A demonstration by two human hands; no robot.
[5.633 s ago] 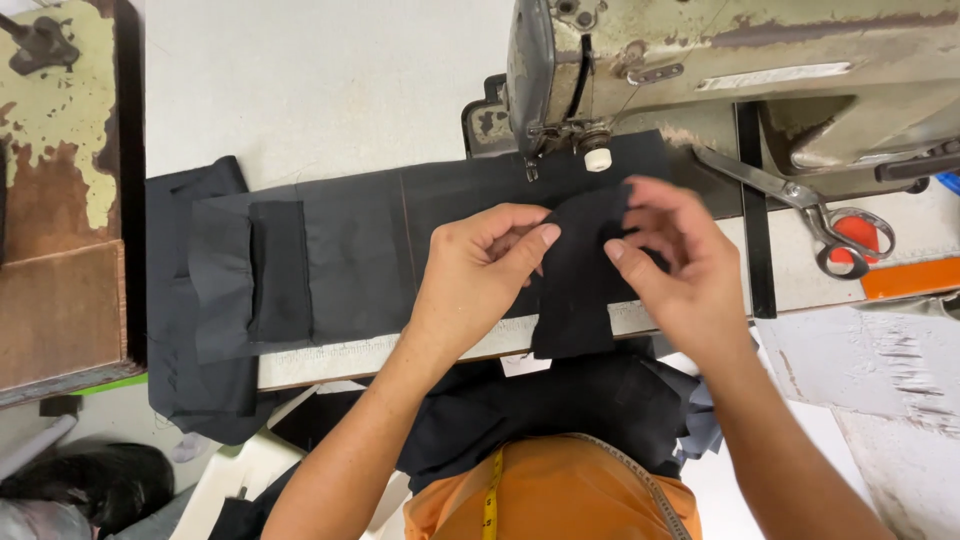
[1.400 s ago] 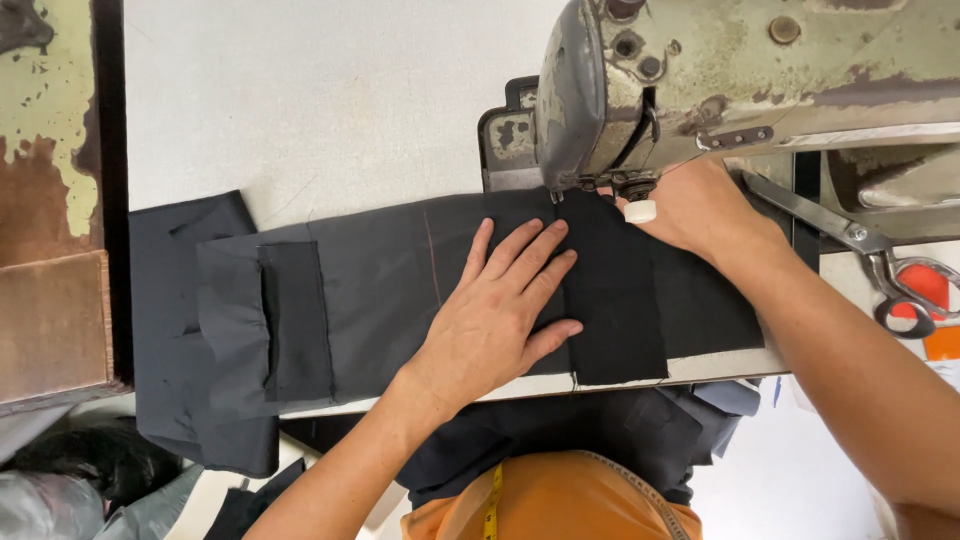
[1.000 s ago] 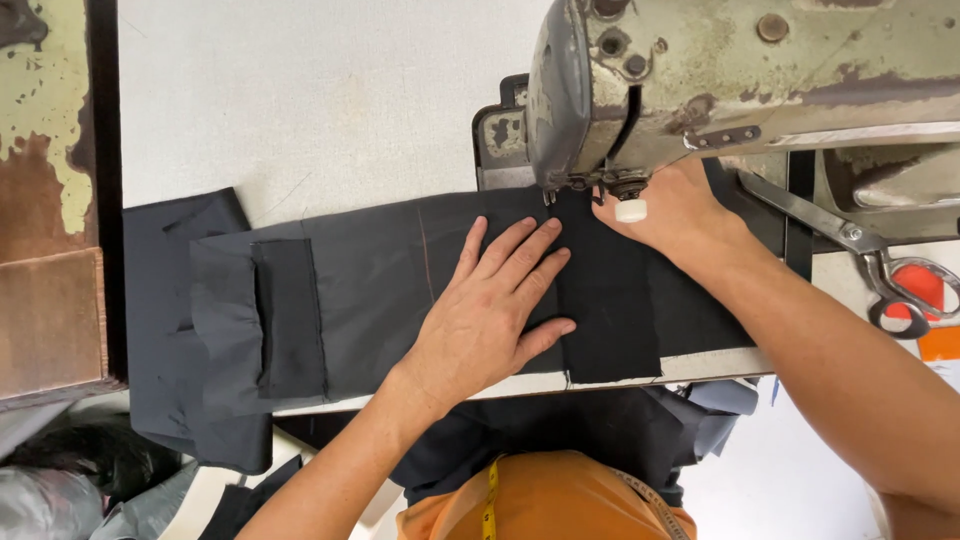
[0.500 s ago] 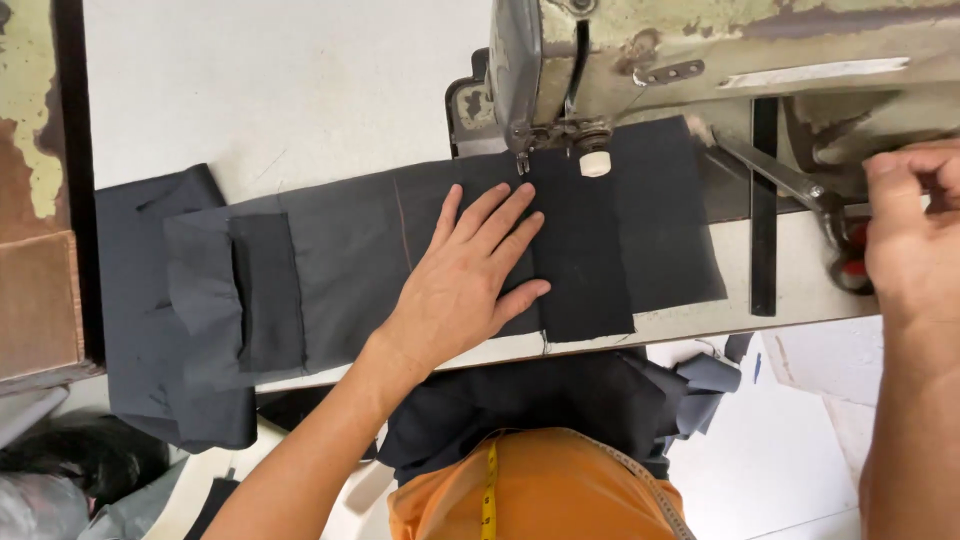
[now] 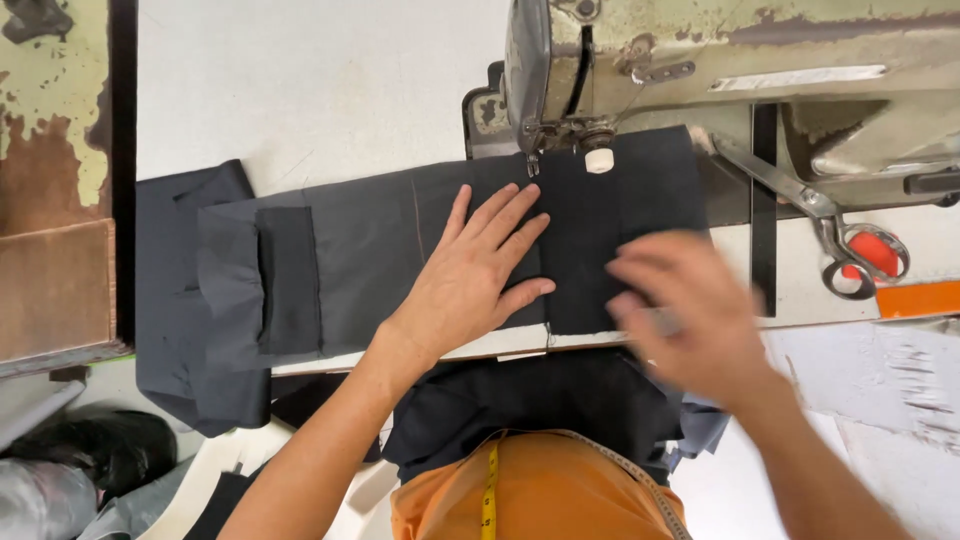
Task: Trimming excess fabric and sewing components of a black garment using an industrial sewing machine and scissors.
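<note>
My left hand (image 5: 470,285) lay flat, fingers spread, on the dark fabric (image 5: 370,250) – its length running sideways under the needle (image 5: 533,165) – right hand (image 5: 690,320) blurred, empty, open.

Head camera, steep downward view, close over sewing table (image 5: 300,90)

Light: bright, even, from overhead; table top (image 5: 300,90) nearly washed out.
Shadows: soft, short, under sewing machine (image 5: 720,60).
Blur: right hand (image 5: 690,320) motion-smeared; left hand (image 5: 470,285) sharp.
Dark cloth (image 5: 360,250): little detail.
</note>
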